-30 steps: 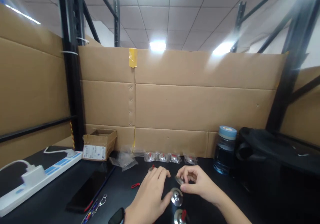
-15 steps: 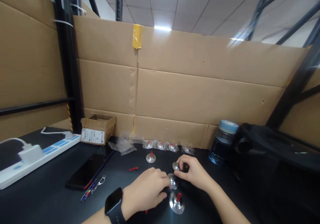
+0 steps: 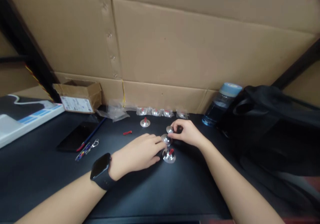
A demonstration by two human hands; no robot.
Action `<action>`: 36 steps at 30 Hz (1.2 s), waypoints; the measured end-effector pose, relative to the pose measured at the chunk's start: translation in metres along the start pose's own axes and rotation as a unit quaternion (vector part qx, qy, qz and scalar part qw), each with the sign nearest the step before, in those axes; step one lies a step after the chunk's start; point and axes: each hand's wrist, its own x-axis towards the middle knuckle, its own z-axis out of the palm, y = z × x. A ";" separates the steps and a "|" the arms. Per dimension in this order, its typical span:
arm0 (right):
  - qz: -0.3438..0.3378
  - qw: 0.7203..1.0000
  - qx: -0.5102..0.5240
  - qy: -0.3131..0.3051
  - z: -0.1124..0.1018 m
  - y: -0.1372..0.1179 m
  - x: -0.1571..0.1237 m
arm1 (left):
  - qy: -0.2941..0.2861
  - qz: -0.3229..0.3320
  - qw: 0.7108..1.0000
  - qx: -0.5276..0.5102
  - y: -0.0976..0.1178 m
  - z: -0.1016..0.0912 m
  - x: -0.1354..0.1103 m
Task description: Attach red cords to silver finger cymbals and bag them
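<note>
My right hand (image 3: 186,132) pinches a small silver finger cymbal (image 3: 169,129) by its edge between thumb and fingers. Just in front of it is a second domed cymbal (image 3: 166,139), partly covered by my fingers. My left hand (image 3: 141,150), with a black smartwatch on the wrist, reaches to that second cymbal's left edge; its fingers are extended and the thumb is apart. Nearest to me lies a cymbal with a red loop (image 3: 169,155). Farther back, another red-looped cymbal (image 3: 145,122) rests on the black table, and a loose red cord loop (image 3: 127,132) lies left of it.
Several bagged cymbals (image 3: 155,112) line the cardboard wall (image 3: 200,50). At left are clear plastic bags (image 3: 115,112), an open carton (image 3: 77,99), a phone (image 3: 75,137), a keychain (image 3: 87,149) and a power strip (image 3: 32,119). A bottle (image 3: 218,107) and black bag (image 3: 272,134) stand right.
The camera has tilted down, so everything sits higher in view and more of both forearms shows. My right hand keeps its pinch; my left hand stays beside the second cymbal.
</note>
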 end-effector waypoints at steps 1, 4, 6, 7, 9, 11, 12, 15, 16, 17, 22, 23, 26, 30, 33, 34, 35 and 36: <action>0.002 1.000 -0.006 -0.007 0.000 0.000 0.000 | -0.003 0.003 1.000 -0.002 -0.001 0.001 -0.001; 0.003 1.000 -0.015 -0.025 0.003 0.000 0.001 | -0.024 0.007 1.000 -0.006 -0.002 0.002 -0.004; 0.003 0.999 -0.014 -0.036 0.005 -0.001 0.001 | -0.026 -0.012 1.000 0.009 -0.004 0.003 -0.008; 0.004 0.999 -0.014 -0.039 0.005 -0.002 0.001 | -0.023 -0.032 0.999 0.023 -0.005 0.004 -0.010; 0.007 0.999 -0.015 -0.044 0.007 -0.003 0.000 | -0.021 -0.095 0.994 0.053 -0.009 0.008 -0.014; 0.013 0.999 -0.017 -0.045 0.007 -0.004 0.000 | -0.034 -0.159 0.984 0.069 -0.015 0.012 -0.016; 0.015 0.999 -0.018 -0.046 0.007 -0.004 0.000 | -0.045 -0.179 0.980 0.072 -0.017 0.013 -0.016; 0.013 0.999 -0.018 -0.046 0.007 -0.003 0.000 | -0.068 -0.174 0.979 0.082 -0.019 0.011 -0.013; 0.013 0.999 -0.019 -0.045 0.007 -0.002 0.000 | -0.067 -0.165 0.980 0.090 -0.019 0.008 -0.012; 0.014 0.999 -0.019 -0.045 0.007 -0.002 0.000 | -0.064 -0.159 0.980 0.099 -0.017 0.004 -0.010; 0.015 0.999 -0.021 -0.036 0.007 -0.002 0.000 | -0.059 -0.159 0.978 0.121 -0.013 -0.008 -0.008; 0.016 0.999 -0.022 -0.030 0.007 -0.002 0.000 | -0.057 -0.155 0.979 0.119 -0.014 -0.008 -0.009; 0.023 0.999 -0.024 -0.015 0.008 -0.004 0.001 | -0.046 -0.140 0.984 0.097 -0.020 -0.005 -0.011; 0.027 0.999 -0.019 -0.010 0.008 -0.006 0.001 | -0.048 -0.128 0.989 0.058 -0.028 -0.004 -0.009; 0.017 1.000 -0.009 -0.013 0.008 -0.008 0.001 | -0.042 -0.128 0.990 0.032 -0.033 -0.002 -0.006; 0.013 1.000 -0.004 -0.012 0.008 -0.008 0.001 | -0.039 -0.129 0.991 0.024 -0.035 -0.002 -0.005; 0.009 1.000 0.002 -0.011 0.008 -0.009 0.001 | -0.034 -0.132 0.991 0.017 -0.038 -0.001 -0.005; 0.007 1.000 0.008 -0.008 0.007 -0.009 0.001 | -0.029 -0.134 0.990 0.011 -0.040 0.000 -0.004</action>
